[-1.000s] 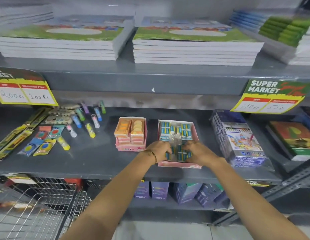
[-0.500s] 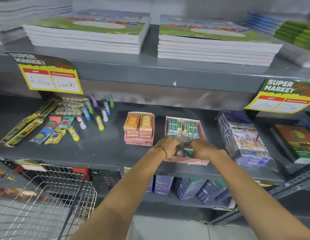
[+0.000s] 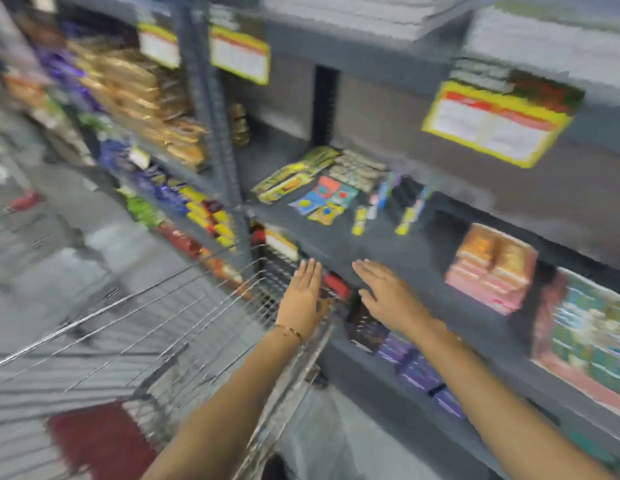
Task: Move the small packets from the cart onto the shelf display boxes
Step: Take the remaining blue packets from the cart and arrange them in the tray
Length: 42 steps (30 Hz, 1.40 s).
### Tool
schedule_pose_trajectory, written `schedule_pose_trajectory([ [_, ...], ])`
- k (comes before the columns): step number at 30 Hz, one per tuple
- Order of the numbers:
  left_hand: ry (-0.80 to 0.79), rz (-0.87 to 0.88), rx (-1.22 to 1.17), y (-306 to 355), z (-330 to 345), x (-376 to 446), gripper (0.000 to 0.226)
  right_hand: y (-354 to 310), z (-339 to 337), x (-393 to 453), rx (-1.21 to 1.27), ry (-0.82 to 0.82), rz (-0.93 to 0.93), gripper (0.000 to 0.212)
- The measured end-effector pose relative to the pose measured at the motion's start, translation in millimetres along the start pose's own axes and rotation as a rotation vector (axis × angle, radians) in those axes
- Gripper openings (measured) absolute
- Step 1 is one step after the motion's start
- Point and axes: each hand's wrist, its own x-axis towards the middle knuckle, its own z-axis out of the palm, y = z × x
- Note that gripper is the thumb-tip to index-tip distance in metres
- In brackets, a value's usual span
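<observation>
Hands spread flat and empty: the left hand (image 3: 303, 294) hovers over the wire cart (image 3: 184, 327), the right hand (image 3: 388, 294) beside the grey shelf (image 3: 388, 251). Display boxes (image 3: 492, 268) sit on that shelf to the right (their packets too blurred to make out).

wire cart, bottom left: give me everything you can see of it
The cart is a shopping trolley of thin, shiny metal wire in a grid, blurred by camera motion. It fills the lower left, tilted in the picture, its far end near the shelf. A dark red patch shows low in or under the basket; what it is cannot be told. The open left hand is at its right rim with fingers straight; contact is unclear. The open right hand is beside it over the shelf edge. No packets are discernible.
</observation>
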Motion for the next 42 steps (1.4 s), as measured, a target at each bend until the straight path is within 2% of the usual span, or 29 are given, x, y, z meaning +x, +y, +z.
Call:
schedule_pose_trajectory([
  [4, -0.05, -0.232, -0.031, -104, 1, -41, 0.071, -73, 66, 59, 0.027, -0.188, -0.13, 0.053],
  [7, -0.112, -0.403, -0.116, -161, 15, -74, 0.078, -109, 121, 88, 0.02, -0.353, -0.151, 0.055],
  [11, -0.261, -0.552, -0.118, -209, 60, -106, 0.085, -131, 197, 116, -0.061, -0.549, -0.156, 0.052],
  [16, -0.41, -0.657, -0.168, -247, 137, -122, 0.093, -127, 302, 128, -0.198, -0.835, -0.283, 0.05],
  [21, -0.424, -0.715, -0.249, -265, 206, -124, 0.099, -111, 380, 118, -0.236, -0.8, -0.019, 0.077],
  [26, -0.442, -0.73, -0.248, -268, 254, -132, 0.094, -101, 422, 105, -0.254, -0.744, 0.052, 0.095],
  [30, -0.303, -0.757, -0.21, -264, 272, -133, 0.079, -97, 436, 101, -0.254, -0.647, 0.051, 0.095],
  [34, -0.26, -0.737, -0.182, -264, 267, -131, 0.074, -97, 427, 108, -0.223, -0.615, -0.023, 0.074],
  [42, -0.195, -0.691, -0.192, -255, 171, -116, 0.074, -103, 331, 143, -0.195, -0.696, -0.193, 0.079],
])
